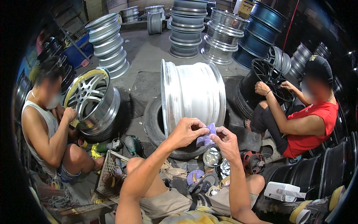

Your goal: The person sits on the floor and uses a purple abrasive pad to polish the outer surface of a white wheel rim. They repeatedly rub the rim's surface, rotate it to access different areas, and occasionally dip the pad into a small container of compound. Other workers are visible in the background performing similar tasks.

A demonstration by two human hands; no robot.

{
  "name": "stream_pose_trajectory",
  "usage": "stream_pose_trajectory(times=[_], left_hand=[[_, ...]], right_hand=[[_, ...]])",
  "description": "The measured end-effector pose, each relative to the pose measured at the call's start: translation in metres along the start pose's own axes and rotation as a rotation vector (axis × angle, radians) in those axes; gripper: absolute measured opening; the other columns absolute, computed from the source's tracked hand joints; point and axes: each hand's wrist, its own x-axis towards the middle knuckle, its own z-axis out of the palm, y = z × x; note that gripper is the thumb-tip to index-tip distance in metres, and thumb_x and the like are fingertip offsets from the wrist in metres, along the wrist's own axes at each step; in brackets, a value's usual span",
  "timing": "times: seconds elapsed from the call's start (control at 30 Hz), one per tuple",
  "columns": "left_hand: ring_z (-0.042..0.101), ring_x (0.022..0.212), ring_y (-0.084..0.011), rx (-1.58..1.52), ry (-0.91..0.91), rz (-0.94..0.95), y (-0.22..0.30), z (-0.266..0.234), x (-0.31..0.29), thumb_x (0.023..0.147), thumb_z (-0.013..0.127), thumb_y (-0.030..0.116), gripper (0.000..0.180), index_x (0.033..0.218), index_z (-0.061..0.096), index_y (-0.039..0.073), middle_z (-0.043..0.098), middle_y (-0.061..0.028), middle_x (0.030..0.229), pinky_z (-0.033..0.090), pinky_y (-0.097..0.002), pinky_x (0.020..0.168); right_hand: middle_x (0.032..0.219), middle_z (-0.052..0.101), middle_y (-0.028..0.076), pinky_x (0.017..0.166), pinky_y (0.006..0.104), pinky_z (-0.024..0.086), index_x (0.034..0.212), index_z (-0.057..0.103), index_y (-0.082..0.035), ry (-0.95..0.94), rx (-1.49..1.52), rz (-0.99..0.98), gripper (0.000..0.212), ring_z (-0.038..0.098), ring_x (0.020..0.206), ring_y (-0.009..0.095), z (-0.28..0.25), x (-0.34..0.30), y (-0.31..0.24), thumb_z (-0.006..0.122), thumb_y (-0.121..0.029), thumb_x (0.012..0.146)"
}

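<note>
Purple sheet [205, 140] in a double pinch

It's just right of and below the frame's centre, between left hand [187, 131] and right hand [227, 143], thumbs and fingertips closed on it; folds hide its long axis. The silver wheel [194, 95] stands beyond, its axis left to right, left hand nearer. I count one sheet, one tyre [150, 115] beneath, two co-workers [46, 121] at the sides, four tall stacks [108, 46] up top

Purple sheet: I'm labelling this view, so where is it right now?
In the head view, the purple sheet is just right of centre, held between the left hand and right hand, in front of the big silver wheel.
</note>
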Motion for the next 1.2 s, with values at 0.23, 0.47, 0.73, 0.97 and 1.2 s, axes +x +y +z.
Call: stream_pose_trajectory(times=[0.23,0.47,0.73,0.97,1.2], left_hand=[[0.062,0.076,-0.0045,-0.073,-0.036,-0.055,-0.007,0.003,0.003,0.094,0.08,0.021,0.023,0.1,0.078,0.0,0.073,0.0007,0.083,0.051,-0.0235,0.068],[0.064,0.078,-0.0064,-0.37,-0.123,-0.16,-0.003,0.013,-0.001,0.095,0.079,0.019,0.022,0.103,0.077,-0.001,0.074,-0.002,0.088,0.053,-0.0232,0.071],[0.063,0.066,-0.0068,-0.176,-0.096,-0.076,-0.013,0.008,0.001,0.095,0.079,0.016,0.019,0.093,0.078,-0.003,0.071,-0.0017,0.075,0.054,-0.0248,0.063],[0.067,0.07,-0.0079,-0.31,-0.11,-0.157,-0.007,0.007,0.002,0.093,0.081,0.018,0.021,0.095,0.079,-0.002,0.073,-0.0024,0.078,0.056,-0.0248,0.065],[0.068,0.073,-0.009,-0.332,-0.127,-0.13,-0.004,0.004,0.002,0.091,0.083,0.015,0.019,0.1,0.079,-0.001,0.076,-0.0051,0.084,0.056,-0.0245,0.068]], right_hand=[[0.085,0.064,-0.003,0.069,0.0221,0.043,0.099,0.074,0.001,0.051,0.019,-0.026,0.01,0.055,0.077,0.004,0.001,-0.002,0.0,0.074,-0.009,0.098],[0.08,0.061,-0.001,0.068,0.0229,0.043,0.094,0.072,0.005,0.391,-0.211,-0.229,0.013,0.054,0.075,0.005,0.012,0.003,-0.008,0.074,-0.008,0.097],[0.098,0.074,0.001,0.078,0.0229,0.051,0.107,0.075,0.003,0.119,0.098,-0.044,0.016,0.064,0.087,0.006,0.007,-0.003,-0.011,0.077,-0.007,0.095],[0.101,0.076,0.004,0.082,0.0246,0.053,0.113,0.074,0.004,0.16,0.17,-0.032,0.021,0.067,0.09,0.008,0.011,-0.007,-0.006,0.076,-0.009,0.096],[0.1,0.075,0.002,0.084,0.0245,0.052,0.106,0.075,0.0,0.238,0.225,-0.027,0.017,0.065,0.09,0.007,0.014,-0.002,-0.016,0.073,-0.016,0.1]])
